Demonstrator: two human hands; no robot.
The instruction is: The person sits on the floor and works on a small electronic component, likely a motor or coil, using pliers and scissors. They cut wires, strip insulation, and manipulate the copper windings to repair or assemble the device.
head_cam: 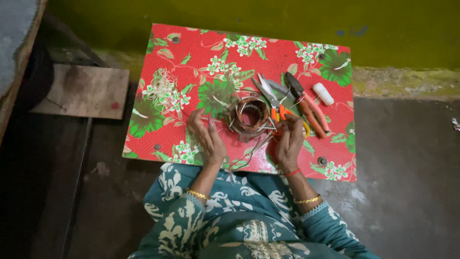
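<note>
Resting at the middle of the red floral tabletop, the copper-wound stator ring sits between both hands. Left hand lies just beside its left edge, fingers loosely open, holding nothing. Right hand pinches thin wire strands leading from the ring. Scissors and pliers lie just right of it.

Both hands at copper coil on floral table

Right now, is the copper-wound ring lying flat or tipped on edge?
Flat. The copper-wound ring lies on the red floral table with its round hole facing up, between the left hand and right hand.
</note>
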